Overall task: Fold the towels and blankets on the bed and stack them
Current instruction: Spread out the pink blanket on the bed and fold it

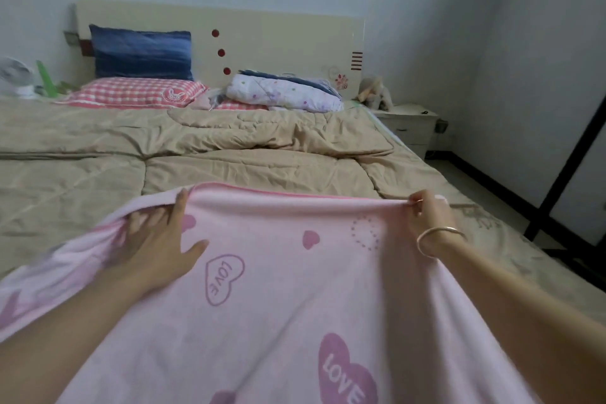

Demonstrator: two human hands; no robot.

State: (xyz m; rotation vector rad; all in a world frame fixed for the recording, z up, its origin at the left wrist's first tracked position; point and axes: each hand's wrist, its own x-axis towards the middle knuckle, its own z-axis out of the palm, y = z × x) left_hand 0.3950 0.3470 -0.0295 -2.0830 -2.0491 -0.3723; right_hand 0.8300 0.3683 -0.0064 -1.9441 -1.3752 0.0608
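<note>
a pink blanket printed with hearts and the word "love" lay spread over the near end of the bed, on top of a rumpled tan quilt, and ran out of view past the bottom of the frame. its far edge was raised a little off the quilt and stretched between the two hands. the left hand lay on top of the cloth towards the left side of the bed, fingers straight and spread, thumb out to the side, fingertips reaching the far edge; it clasped nothing. the right hand, a metal bangle on its wrist, pinched that same edge between thumb and curled fingers near the bed's right side, the cloth bunched at the grip. at the head end, a blue pillow leaned on the cream headboard behind a pink checked pillow, and a folded white flowered quilt sat near the right corner. a pale nightstand stood just beside that corner.
</note>
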